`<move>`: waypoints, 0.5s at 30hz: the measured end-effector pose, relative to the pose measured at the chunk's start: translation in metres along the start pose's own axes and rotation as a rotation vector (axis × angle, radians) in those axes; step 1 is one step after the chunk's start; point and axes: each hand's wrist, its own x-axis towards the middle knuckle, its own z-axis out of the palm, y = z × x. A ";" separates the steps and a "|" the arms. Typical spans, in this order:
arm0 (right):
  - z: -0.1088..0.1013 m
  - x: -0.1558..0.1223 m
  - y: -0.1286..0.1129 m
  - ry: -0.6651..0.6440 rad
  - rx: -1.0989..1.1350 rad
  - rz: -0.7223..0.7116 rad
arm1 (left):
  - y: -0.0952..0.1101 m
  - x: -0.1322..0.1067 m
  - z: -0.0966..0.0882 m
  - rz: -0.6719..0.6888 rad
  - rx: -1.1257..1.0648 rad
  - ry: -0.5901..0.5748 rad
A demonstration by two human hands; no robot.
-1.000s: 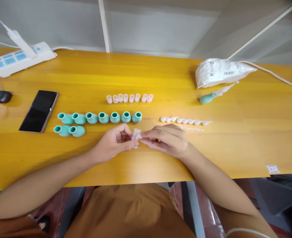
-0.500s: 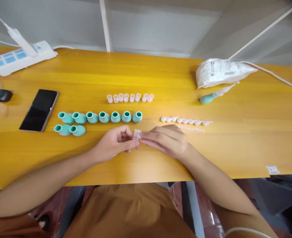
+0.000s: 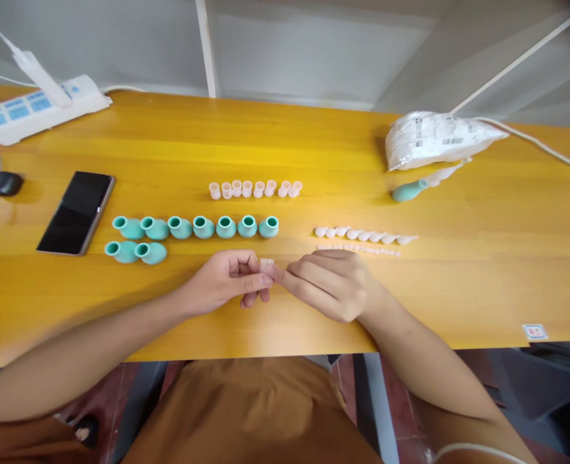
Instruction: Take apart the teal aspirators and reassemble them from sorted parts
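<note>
My left hand point(image 3: 227, 281) pinches a small clear plastic cap point(image 3: 266, 265) between thumb and fingers, just above the yellow wooden table point(image 3: 314, 142). My right hand point(image 3: 331, 283) meets it from the right, its fingertips pressed together against the same cap. Behind the hands lie two rows of teal rubber bulbs point(image 3: 202, 227), several in the back row and two in front point(image 3: 135, 251). Farther back stands a row of small pinkish caps point(image 3: 255, 189). To the right run a row of white cone tips point(image 3: 365, 235) and a line of tiny clear pieces point(image 3: 362, 249).
A black phone point(image 3: 76, 212) lies at the left, with a white power strip point(image 3: 38, 111) and a dark mouse point(image 3: 2, 183) beyond it. At the back right sit a white plastic bag point(image 3: 434, 138), one assembled teal bulb point(image 3: 409, 190) and a white cable point(image 3: 541, 148).
The cap has been turned and now sits lower between the fingertips. My right hand has curled in a little; both hands stay in the same place.
</note>
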 end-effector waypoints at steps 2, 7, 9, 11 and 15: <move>0.004 -0.001 0.001 0.030 0.076 0.043 | 0.002 0.000 -0.001 -0.014 0.011 -0.010; 0.022 -0.006 0.004 0.128 0.335 0.218 | 0.003 0.001 -0.003 -0.035 0.000 -0.030; 0.026 -0.008 0.005 0.143 0.361 0.238 | 0.002 0.002 -0.003 -0.041 -0.021 -0.028; 0.027 -0.008 0.005 0.134 0.333 0.214 | 0.002 0.002 -0.004 -0.040 -0.053 -0.038; 0.022 -0.008 0.006 0.080 0.233 0.133 | 0.003 0.002 -0.003 -0.064 -0.138 -0.073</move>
